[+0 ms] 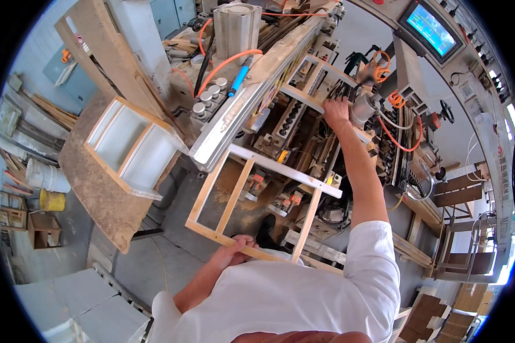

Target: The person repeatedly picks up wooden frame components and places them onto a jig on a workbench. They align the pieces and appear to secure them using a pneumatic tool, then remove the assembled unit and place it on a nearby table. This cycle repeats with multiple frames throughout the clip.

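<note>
A light wooden frame [225,197] with a crossbar lies level before my body, its far rail resting at the machine's near side. My left hand [234,250] is closed round its near rail, close to where the crossbar meets it. My right arm stretches forward over the machine [303,143]. At its end my right hand [337,112] has its fingers curled over the rail of a second wooden frame [303,98], which sits farther back in the machine. Part of that rail is hidden under the hand.
A pale metal beam [234,126] crosses beside the frames. To the left, a brown board table [97,191] carries a stack of frames [133,150]. Orange air hoses [403,143] and a cylinder [363,111] are near my right hand. A lit screen [431,28] hangs at upper right.
</note>
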### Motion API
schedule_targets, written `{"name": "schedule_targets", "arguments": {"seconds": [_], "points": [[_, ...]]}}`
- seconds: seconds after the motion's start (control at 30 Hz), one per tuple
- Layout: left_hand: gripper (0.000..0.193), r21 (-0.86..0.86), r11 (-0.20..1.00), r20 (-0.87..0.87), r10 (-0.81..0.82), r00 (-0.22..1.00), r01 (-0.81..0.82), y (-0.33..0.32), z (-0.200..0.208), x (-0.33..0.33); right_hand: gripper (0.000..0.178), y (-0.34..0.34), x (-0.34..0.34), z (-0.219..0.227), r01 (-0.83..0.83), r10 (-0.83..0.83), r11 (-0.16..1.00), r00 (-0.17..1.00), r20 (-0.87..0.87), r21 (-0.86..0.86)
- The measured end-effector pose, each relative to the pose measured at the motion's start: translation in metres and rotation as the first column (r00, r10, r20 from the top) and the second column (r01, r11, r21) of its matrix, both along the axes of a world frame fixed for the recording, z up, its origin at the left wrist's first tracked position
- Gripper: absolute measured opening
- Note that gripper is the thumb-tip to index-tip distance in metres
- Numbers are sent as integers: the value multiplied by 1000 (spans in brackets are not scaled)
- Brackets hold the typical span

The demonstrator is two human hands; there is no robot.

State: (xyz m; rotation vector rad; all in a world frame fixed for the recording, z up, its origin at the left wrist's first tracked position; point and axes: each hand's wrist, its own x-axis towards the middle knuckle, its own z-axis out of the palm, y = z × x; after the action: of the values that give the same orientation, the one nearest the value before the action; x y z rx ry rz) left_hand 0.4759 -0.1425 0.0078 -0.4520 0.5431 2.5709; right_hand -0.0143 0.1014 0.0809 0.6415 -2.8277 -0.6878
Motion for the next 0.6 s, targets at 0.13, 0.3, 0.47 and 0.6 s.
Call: {"name": "schedule_targets", "arguments": {"seconds": [0.13,0.3,0.47,0.6], "points": [[32,-93,987,139,143,980,-130,-23,3,29,34,2,-2,-6,7,-8,1000,998,-69,-13],[21,-187,948,290,304,907,-258,-51,-47,39,30,5,0,-7,-35,31,999,994,-105,-40],[19,-376,905,322,329,888,-199,-53,-95,38,32,9,0,-2,-64,59,997,994,-96,-50],[29,-486,866,278,284,918,-120,-47,-148,42,35,3,0,5,-84,82,996,995,-60,-25]]}}
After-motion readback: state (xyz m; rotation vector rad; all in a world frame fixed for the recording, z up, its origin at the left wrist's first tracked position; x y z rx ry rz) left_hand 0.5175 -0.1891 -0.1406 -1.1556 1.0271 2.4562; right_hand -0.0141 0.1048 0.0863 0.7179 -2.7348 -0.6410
